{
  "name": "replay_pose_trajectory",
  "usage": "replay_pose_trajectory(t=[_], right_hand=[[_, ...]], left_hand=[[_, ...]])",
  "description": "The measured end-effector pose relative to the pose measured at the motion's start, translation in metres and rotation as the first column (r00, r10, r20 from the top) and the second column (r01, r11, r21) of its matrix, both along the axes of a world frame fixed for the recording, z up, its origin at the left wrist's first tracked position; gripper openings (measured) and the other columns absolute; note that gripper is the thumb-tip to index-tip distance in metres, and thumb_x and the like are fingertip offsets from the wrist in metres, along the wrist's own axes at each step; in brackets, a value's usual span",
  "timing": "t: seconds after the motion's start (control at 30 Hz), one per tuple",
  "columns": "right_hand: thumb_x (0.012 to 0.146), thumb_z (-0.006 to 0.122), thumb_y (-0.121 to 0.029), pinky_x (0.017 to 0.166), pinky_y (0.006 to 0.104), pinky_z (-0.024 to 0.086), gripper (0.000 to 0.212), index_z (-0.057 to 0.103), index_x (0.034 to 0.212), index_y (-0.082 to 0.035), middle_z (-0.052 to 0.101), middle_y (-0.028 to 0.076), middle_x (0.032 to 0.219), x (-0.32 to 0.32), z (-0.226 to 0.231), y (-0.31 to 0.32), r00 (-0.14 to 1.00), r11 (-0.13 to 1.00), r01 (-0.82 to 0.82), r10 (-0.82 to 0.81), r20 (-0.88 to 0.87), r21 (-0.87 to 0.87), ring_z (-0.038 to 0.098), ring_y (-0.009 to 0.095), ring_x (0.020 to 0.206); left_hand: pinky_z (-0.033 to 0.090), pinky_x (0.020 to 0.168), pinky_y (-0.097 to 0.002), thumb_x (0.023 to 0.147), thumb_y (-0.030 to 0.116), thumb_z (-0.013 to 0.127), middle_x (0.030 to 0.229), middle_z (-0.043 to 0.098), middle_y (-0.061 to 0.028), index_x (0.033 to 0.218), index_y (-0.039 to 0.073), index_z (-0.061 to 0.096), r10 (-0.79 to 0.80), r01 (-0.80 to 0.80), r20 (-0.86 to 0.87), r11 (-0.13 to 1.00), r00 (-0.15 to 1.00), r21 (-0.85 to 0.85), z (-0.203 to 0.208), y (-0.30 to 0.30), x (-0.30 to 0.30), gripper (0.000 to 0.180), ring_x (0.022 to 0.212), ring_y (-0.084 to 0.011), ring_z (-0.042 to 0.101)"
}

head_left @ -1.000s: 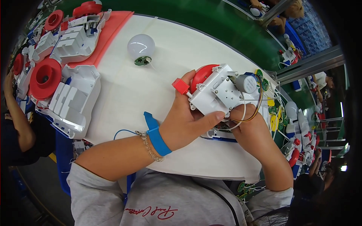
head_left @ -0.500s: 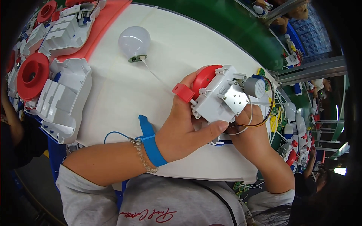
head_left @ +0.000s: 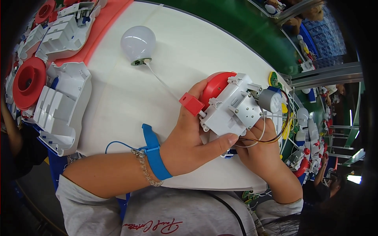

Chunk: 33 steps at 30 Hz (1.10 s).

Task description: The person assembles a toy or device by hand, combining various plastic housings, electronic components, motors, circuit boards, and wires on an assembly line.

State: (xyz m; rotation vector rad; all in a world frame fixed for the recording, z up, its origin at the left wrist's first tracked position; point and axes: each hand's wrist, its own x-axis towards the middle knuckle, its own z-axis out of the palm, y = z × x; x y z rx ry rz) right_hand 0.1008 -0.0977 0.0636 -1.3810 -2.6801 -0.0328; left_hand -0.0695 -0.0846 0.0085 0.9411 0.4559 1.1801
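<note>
My left hand (head_left: 193,143) grips a white plastic assembly (head_left: 232,108) with a red round part (head_left: 214,84), a red square knob (head_left: 191,103) and a grey motor (head_left: 270,100), held above the white table (head_left: 134,98). My right hand (head_left: 262,151) supports the assembly from underneath at its right side, with thin coloured wires (head_left: 275,135) looping over its fingers. A blue strap (head_left: 155,155) and a bead bracelet sit on my left wrist. A white bulb (head_left: 138,41) lies on the table at the back, with a thin white wire running from it toward the assembly.
Several white plastic housings (head_left: 59,106) and red round parts (head_left: 28,82) are stacked along the table's left edge on a red mat (head_left: 106,27). More small parts (head_left: 303,129) crowd the right. Another person's arm (head_left: 10,129) shows at far left.
The view has shifted so the assembly sits slightly lower and farther right. Both hands keep holding it, and it has tilted a little.
</note>
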Motion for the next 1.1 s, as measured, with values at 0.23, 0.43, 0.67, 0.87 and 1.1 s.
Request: replay_pose_trajectory(t=[0.23, 0.43, 0.67, 0.87, 1.1], right_hand=[[0.053, 0.065, -0.001, 0.069, 0.0373, 0.043, 0.018, 0.055, 0.066, -0.007, 0.057, 0.006, 0.076, 0.002, 0.0028, 0.0038, 0.998, 1.0, -0.002, 0.001, -0.069, -0.015, 0.054, 0.024, 0.079], [0.054, 0.066, 0.001, 0.063, 0.0385, 0.042, 0.025, 0.05, 0.071, -0.006, 0.056, 0.007, 0.069, 0.0012, -0.0009, 0.0015, 0.988, 0.989, 0.139, -0.143, -0.061, -0.057, 0.055, 0.027, 0.072], [0.052, 0.068, 0.001, 0.06, 0.0385, 0.041, 0.03, 0.047, 0.072, -0.006, 0.055, 0.007, 0.064, 0.0008, -0.0009, 0.001, 0.986, 0.987, 0.145, -0.15, -0.074, -0.068, 0.055, 0.026, 0.063], [0.05, 0.069, 0.001, 0.06, 0.038, 0.041, 0.032, 0.047, 0.072, -0.007, 0.055, 0.006, 0.065, 0.0014, -0.001, 0.0008, 0.991, 0.992, 0.119, -0.121, -0.049, -0.038, 0.056, 0.025, 0.064], [0.059, 0.062, -0.002, 0.062, 0.0395, 0.043, 0.021, 0.053, 0.078, -0.004, 0.054, 0.009, 0.069, -0.0018, -0.0029, 0.003, 0.999, 0.997, 0.032, -0.031, -0.024, 0.066, 0.054, 0.027, 0.066]], left_hand=[[0.035, 0.095, -0.0346, 0.075, 0.005, 0.064, 0.125, 0.033, -0.011, 0.135, 0.007, 0.012, 0.001, 0.0, -0.025, 0.999, 1.0, 0.032, -0.002, 0.0016, 0.0004, 0.08, 0.116, -0.0193, 0.038], [0.035, 0.095, -0.0347, 0.075, 0.005, 0.065, 0.125, 0.032, -0.0104, 0.135, 0.008, 0.009, 0.013, -0.013, 0.012, 1.0, 1.0, 0.0, 0.0013, -0.0004, 0.0012, 0.082, 0.116, -0.0194, 0.037], [0.035, 0.095, -0.0347, 0.075, 0.004, 0.066, 0.126, 0.032, -0.0108, 0.136, 0.007, 0.008, 0.026, -0.023, -0.037, 0.998, 0.999, 0.066, -0.003, -0.0016, -0.0008, 0.084, 0.116, -0.0195, 0.037], [0.035, 0.095, -0.0352, 0.075, 0.005, 0.065, 0.126, 0.031, -0.0115, 0.136, 0.007, 0.006, 0.001, 0.002, -0.056, 0.998, 0.998, 0.061, -0.0012, -0.0002, -0.0027, 0.085, 0.116, -0.0197, 0.037], [0.036, 0.095, -0.0349, 0.076, 0.003, 0.064, 0.126, 0.031, -0.0105, 0.136, 0.008, 0.006, 0.027, -0.02, -0.07, 0.995, 0.997, 0.1, 0.0005, -0.001, -0.0013, 0.084, 0.116, -0.0192, 0.038]])
